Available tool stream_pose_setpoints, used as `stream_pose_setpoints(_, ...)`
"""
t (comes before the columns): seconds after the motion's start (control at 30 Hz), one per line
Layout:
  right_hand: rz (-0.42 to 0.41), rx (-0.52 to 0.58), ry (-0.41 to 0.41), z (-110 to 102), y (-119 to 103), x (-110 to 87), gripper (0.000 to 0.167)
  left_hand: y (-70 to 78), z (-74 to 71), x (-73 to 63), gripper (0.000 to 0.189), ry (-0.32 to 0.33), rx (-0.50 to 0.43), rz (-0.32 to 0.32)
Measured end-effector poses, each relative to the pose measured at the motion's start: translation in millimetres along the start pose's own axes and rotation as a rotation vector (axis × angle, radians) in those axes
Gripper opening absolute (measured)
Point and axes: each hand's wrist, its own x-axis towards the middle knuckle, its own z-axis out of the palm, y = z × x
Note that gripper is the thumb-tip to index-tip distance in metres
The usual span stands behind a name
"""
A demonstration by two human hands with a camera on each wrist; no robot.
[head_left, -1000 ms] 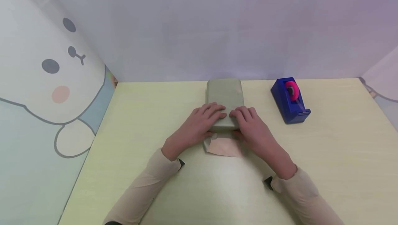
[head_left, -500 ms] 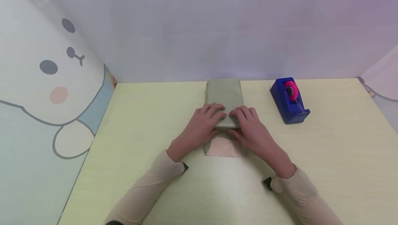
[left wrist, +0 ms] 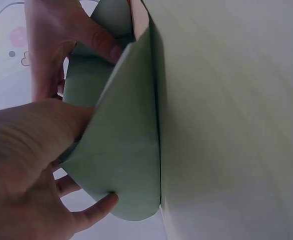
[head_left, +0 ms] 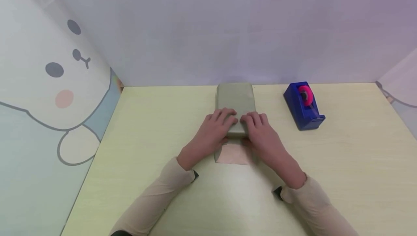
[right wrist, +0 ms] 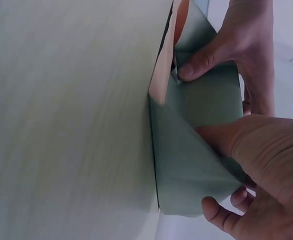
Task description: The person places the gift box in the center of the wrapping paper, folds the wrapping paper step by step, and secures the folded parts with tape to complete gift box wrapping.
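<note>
A box-shaped parcel wrapped in green paper (head_left: 235, 96) lies on the table, its near end turned toward the person. From that end a loose flap (head_left: 234, 154) of the paper spreads on the table, pale pink-orange inside. My left hand (head_left: 211, 131) grips the left near corner, fingers over the top and side, thumb tucked into the paper folds at the end. On the right near corner my right hand (head_left: 265, 138) does the same. In the right wrist view, a slanted side fold (right wrist: 186, 155) stands out beside the right thumb.
A blue tape dispenser (head_left: 303, 111) with a pink-cored roll (head_left: 306, 95) stands to the right of the parcel. A pale wall (head_left: 182, 40) rises behind the table (head_left: 156, 113). At left hangs a sheet with a cartoon animal (head_left: 62, 84).
The left hand and forearm have shifted slightly right, the thumb moving inward along the parcel's end. The flap's raised left edge has folded in, leaving a neater tapered shape. The right hand has barely moved.
</note>
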Motion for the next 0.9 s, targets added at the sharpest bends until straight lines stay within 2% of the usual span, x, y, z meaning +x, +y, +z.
stream_pose_setpoints(0.23, -0.015, -0.077, 0.011, 0.9, -3.4, 2.7, 0.055, 7.4, -3.6, 1.0, 0.046, -0.032, 0.119, -0.008)
stream_pose_setpoints(0.4, -0.046, -0.183, 0.023, 1.1, -6.9, 3.5, 0.056, 9.8, -4.5, 0.8, 0.062, -0.037, 0.146, -0.022)
stream_pose_setpoints(0.47, -0.048, -0.232, 0.025, 2.3, -8.7, 4.2, 0.056, 10.3, -4.2, 0.5, 0.062, -0.031, 0.164, -0.027)
stream_pose_setpoints(0.63, -0.030, -0.293, 0.021, 4.5, -12.3, 6.6, 0.052, 12.0, -3.8, 0.7, 0.043, -0.019, 0.232, -0.025)
stream_pose_setpoints(0.7, -0.021, -0.292, 0.026, 4.5, -13.0, 7.2, 0.051, 12.0, -4.3, 0.7, 0.044, -0.015, 0.220, -0.026)
stream_pose_setpoints(0.9, -0.009, -0.279, 0.008, 3.0, -13.2, 6.8, 0.051, 9.0, -2.4, 1.6, 0.055, 0.001, 0.102, -0.035)
